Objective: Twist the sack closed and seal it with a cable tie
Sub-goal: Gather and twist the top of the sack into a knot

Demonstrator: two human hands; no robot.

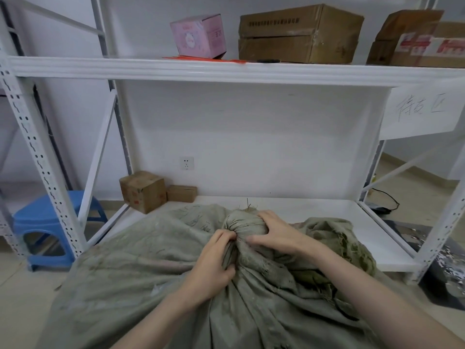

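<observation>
A big grey-green woven sack (130, 270) fills the lower part of the head view and leans onto the low white shelf. Its mouth is gathered into a twisted knob (242, 224) near the middle. My left hand (214, 263) grips the bunched neck just below that knob, fingers curled into the folds. My right hand (274, 233) wraps over the knob from the right, thumb along its lower edge. Several orange cable ties (205, 59) lie on the upper shelf, in front of a pink box.
The white metal rack (226, 71) holds a pink box (198, 36) and brown cartons (299, 34) on top. Two small cartons (143, 191) stand at the lower shelf's back left. A blue stool (50, 222) sits at left. A frayed sack flap (334, 238) hangs right.
</observation>
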